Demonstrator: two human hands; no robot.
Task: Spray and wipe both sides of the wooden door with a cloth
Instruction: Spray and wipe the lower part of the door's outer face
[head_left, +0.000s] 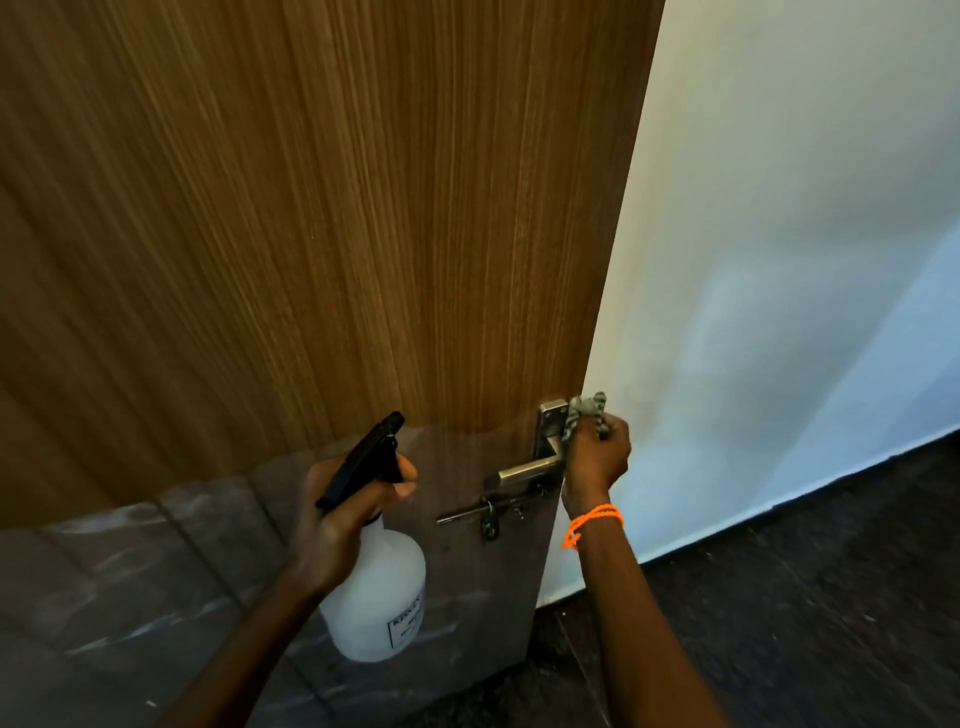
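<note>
A wooden door fills the left and centre of the view, its free edge running down beside a pale wall. At that edge the right hand, with an orange thread bracelet at the wrist, pinches a bunched grey cloth against the plate of the metal lever handle, just above a sliding bolt. The left hand curls around the neck of a white spray bottle, black nozzle pointing up toward the door; wiping well here probably means working the cloth around the lever and plate, then along the grain.
</note>
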